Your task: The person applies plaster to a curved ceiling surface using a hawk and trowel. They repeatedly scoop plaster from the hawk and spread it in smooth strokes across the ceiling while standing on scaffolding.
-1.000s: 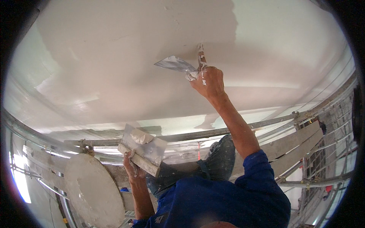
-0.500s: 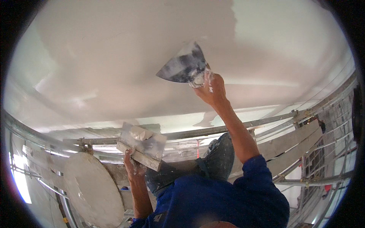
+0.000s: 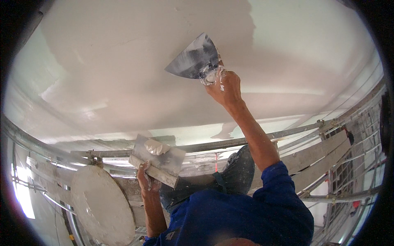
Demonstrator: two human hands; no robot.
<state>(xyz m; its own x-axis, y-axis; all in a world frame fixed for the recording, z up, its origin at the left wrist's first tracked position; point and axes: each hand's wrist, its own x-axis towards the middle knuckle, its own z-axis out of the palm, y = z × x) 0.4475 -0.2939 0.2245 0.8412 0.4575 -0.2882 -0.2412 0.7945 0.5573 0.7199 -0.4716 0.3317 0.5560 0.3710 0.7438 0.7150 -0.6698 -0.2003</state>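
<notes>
My right hand (image 3: pixel 225 87), smeared with white paste, is closed round the handle of a wide putty knife (image 3: pixel 194 59). The grey, paste-streaked blade lies at or close to a large pale surface (image 3: pixel 135 61) that carries a damp-looking beige coat; I cannot tell whether it touches. Lower left, my left hand (image 3: pixel 147 178) grips the thick pale handle bar of a plastering trowel (image 3: pixel 174 158). On the trowel's flat plate sits a lump of white paste (image 3: pixel 156 147). The fingers under the bar are partly hidden.
A metal scaffold pipe (image 3: pixel 217 144) runs across below the coated surface. At lower left stands a round, paste-stained board (image 3: pixel 100 205). Planks (image 3: pixel 316 158) and more scaffold tubes (image 3: pixel 344 196) lie to the right, beyond my bent leg (image 3: pixel 238 170).
My right hand and the putty knife have moved slightly up and left across the surface. The trowel in my left hand has shifted a little right and turned, showing the paste lump more plainly.
</notes>
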